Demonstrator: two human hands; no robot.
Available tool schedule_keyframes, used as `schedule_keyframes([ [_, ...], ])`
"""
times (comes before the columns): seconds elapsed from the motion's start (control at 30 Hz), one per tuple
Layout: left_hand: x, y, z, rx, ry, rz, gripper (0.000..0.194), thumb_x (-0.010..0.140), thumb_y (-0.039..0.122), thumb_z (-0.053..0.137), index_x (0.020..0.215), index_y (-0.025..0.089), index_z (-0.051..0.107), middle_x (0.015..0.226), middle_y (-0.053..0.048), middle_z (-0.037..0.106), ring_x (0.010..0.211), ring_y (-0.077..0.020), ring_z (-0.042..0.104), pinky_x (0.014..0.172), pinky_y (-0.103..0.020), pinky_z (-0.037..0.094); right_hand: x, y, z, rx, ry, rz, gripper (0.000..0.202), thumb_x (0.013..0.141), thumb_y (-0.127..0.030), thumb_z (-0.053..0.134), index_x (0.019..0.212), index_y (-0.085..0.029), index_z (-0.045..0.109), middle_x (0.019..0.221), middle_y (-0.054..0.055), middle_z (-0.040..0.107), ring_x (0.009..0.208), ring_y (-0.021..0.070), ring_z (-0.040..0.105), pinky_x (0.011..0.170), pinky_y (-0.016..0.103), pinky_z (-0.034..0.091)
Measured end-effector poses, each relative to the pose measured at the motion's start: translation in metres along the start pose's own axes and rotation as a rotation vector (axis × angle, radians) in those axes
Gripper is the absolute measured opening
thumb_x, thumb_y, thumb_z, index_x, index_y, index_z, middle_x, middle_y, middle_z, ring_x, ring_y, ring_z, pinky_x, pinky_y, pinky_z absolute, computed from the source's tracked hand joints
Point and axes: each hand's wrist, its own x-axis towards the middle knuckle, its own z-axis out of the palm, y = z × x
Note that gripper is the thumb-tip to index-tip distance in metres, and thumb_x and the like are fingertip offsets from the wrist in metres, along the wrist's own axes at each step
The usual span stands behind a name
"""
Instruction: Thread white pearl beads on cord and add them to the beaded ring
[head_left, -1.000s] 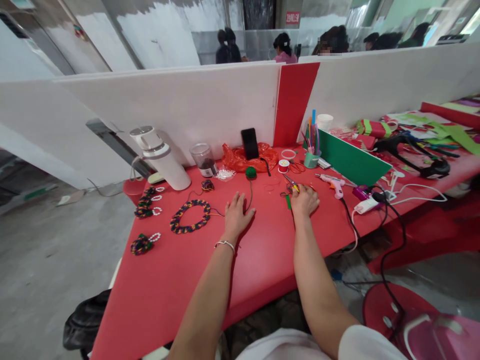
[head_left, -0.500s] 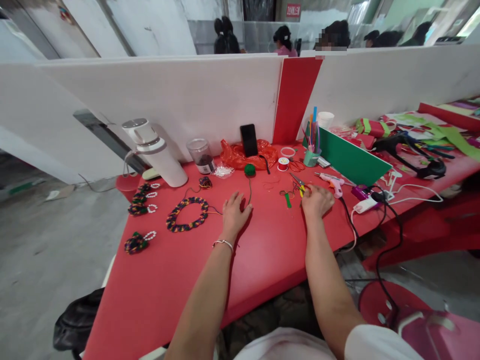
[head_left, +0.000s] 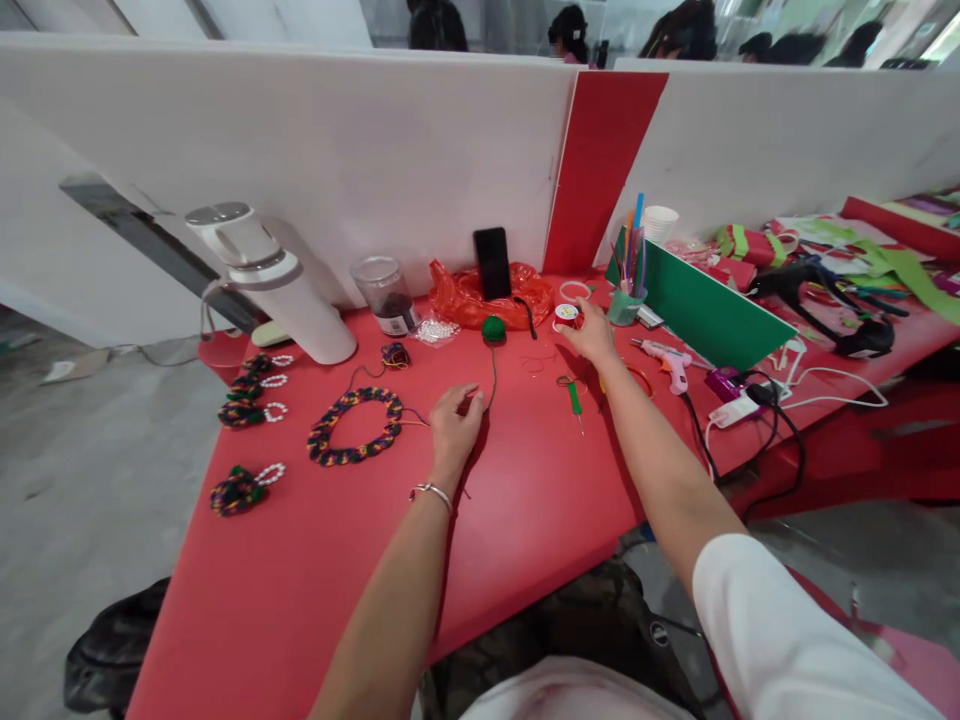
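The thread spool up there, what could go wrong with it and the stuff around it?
The spool might tip if the right hand bumps it. The green-handled tool has a thin pointed end near the right forearm, so it could prick. The green yarn running down beside the left hand might snag.

glossy crinkled red plastic bag (head_left: 444, 300), smooth matt white flask (head_left: 315, 318), fuzzy green yarn ball (head_left: 493, 330)

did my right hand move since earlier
Yes, the right hand has moved forward and left relative to the pen cup, reaching the thread spool.
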Motion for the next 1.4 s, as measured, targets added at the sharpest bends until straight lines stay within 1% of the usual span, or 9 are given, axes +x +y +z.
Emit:
schedule_keyframes([
  [0.1, 0.0, 0.001, -0.001, -0.014, -0.002, -0.011, 0.027, 0.092, 0.037, 0.06, 0.099, 0.017, 0.076, 0.096, -0.009, 0.077, 0.08, -0.0177, 0.071, 0.074, -0.031, 0.059, 0.02, -0.003, 0.008, -0.014, -0.051, 0.02, 0.08, 0.082, -0.037, 0.08, 0.154, -0.019, 0.049, 0.144, 0.016, 0.062, 0.131, 0.0326, 0.059, 0.108, 0.046, 0.047],
  [0.23, 0.0, 0.005, 0.0, -0.094, 0.007, -0.04, 0.028, 0.091, 0.039, 0.06, 0.096, 0.017, 0.076, 0.095, -0.01, 0.076, 0.08, -0.0177, 0.071, 0.072, -0.03, 0.059, 0.031, -0.008, 0.011, 0.097, -0.14, 0.049, 0.051, 0.084, -0.025, 0.074, 0.134, -0.02, 0.068, 0.124, 0.012, 0.074, 0.118, 0.0285, 0.066, 0.104, 0.043, 0.049],
  [0.47, 0.003, 0.017, -0.004, -0.59, -0.135, -0.345, 0.048, 0.083, 0.048, 0.074, 0.118, 0.014, 0.073, 0.071, -0.003, 0.07, 0.055, -0.0135, 0.064, 0.053, -0.025, 0.053, -0.026, -0.046, 0.009, 1.194, -0.399, 0.118, 0.056, 0.071, -0.045, 0.086, 0.123, -0.028, 0.072, 0.115, 0.003, 0.074, 0.102, 0.021, 0.07, 0.089, 0.037, 0.058],
  [0.63, 0.004, 0.017, -0.003, -0.891, -0.222, -0.311, 0.087, 0.065, 0.032, 0.091, 0.145, 0.03, 0.057, 0.137, -0.012, 0.066, 0.075, -0.0153, 0.072, 0.057, -0.026, 0.057, -0.087, -0.077, 0.02, 1.428, -0.55, 0.196, 0.053, 0.065, -0.045, 0.09, 0.114, -0.03, 0.075, 0.111, 0.001, 0.074, 0.093, 0.018, 0.069, 0.078, 0.031, 0.058],
  [0.7, 0.004, 0.015, 0.0, -0.936, -0.245, -0.326, 0.09, 0.061, 0.029, 0.093, 0.144, 0.031, 0.057, 0.146, -0.012, 0.06, 0.083, -0.0177, 0.074, 0.061, -0.028, 0.059, -0.101, -0.083, 0.026, 1.445, -0.532, 0.176, 0.053, 0.065, -0.043, 0.091, 0.114, -0.03, 0.075, 0.109, 0.0, 0.074, 0.094, 0.0174, 0.069, 0.08, 0.03, 0.058],
  [0.83, 0.004, 0.014, 0.001, -0.917, -0.198, -0.386, 0.065, 0.059, 0.032, 0.094, 0.119, 0.018, 0.071, 0.103, -0.008, 0.075, 0.078, -0.0169, 0.072, 0.068, -0.031, 0.061, -0.111, -0.085, 0.031, 1.456, -0.409, 0.195, 0.055, 0.065, -0.044, 0.091, 0.115, -0.03, 0.073, 0.108, -0.001, 0.073, 0.094, 0.0171, 0.068, 0.079, 0.03, 0.058],
  [1.0, 0.003, 0.021, -0.003, -0.828, -0.176, -0.485, 0.05, 0.056, 0.042, 0.095, 0.092, 0.013, 0.075, 0.07, -0.001, 0.07, 0.056, -0.0123, 0.064, 0.059, -0.03, 0.059, -0.107, -0.078, 0.033, 1.507, -0.373, 0.31, 0.054, 0.062, -0.048, 0.09, 0.11, -0.029, 0.073, 0.103, -0.002, 0.074, 0.085, 0.0143, 0.068, 0.073, 0.026, 0.057],
  [1.2, 0.006, 0.023, -0.003, -0.806, -0.044, -0.483, 0.039, 0.058, 0.045, 0.089, 0.076, 0.015, 0.072, 0.057, 0.002, 0.061, 0.045, -0.0083, 0.052, 0.044, -0.021, 0.045, -0.106, -0.077, 0.032, 1.532, -0.387, 0.336, 0.05, 0.064, -0.047, 0.089, 0.108, -0.029, 0.073, 0.103, -0.002, 0.074, 0.078, 0.0119, 0.068, 0.067, 0.023, 0.058],
  [1.4, 0.008, 0.021, -0.01, -0.759, 0.053, -0.428, 0.023, 0.061, 0.035, 0.082, 0.066, 0.016, 0.07, 0.05, 0.005, 0.052, 0.041, -0.0044, 0.041, 0.041, -0.017, 0.03, -0.096, -0.071, 0.031, 1.64, -0.234, 0.437, 0.044, 0.066, -0.041, 0.088, 0.104, -0.027, 0.071, 0.089, -0.003, 0.073, 0.068, 0.0094, 0.065, 0.064, 0.021, 0.058],
])
